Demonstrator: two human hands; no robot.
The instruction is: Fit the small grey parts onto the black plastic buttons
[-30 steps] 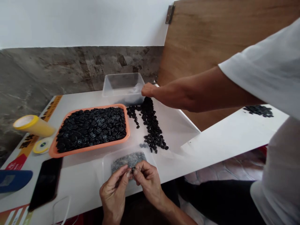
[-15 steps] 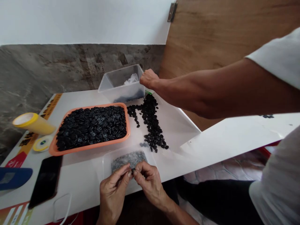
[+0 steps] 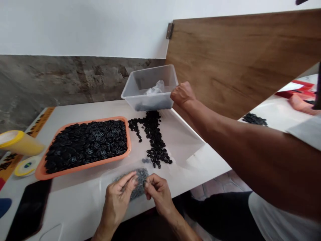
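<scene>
My left hand [image 3: 116,199] is closed, thumb and fingertips together in a pinch. What it holds, if anything, is too small to make out. Just to its right, my right hand [image 3: 160,194] pinches a small black piece [image 3: 144,183], mostly hidden by the fingertips. Both hands are over a clear plastic container [image 3: 103,182] of small silvery metal parts [image 3: 141,174]. Beyond them a pile of flat, oval black plastic pieces [image 3: 156,140] is strewn across the white table [image 3: 184,150]. An orange basket [image 3: 129,137] to the left is heaped with similar pieces, which have two holes.
A co-worker's hand [image 3: 184,93] grips a translucent bin [image 3: 147,102] holding dark contents and a crumpled clear bag [image 3: 155,87]. At left are a yellow tumbler [image 3: 22,144], a round lid [image 3: 27,166] and a black phone [image 3: 28,209]. A wooden board [image 3: 220,60] stands behind.
My hands have drawn slightly apart, the black piece staying in my right fingers. The co-worker's hand has shifted the translucent bin to the right. My view has turned to the right.
</scene>
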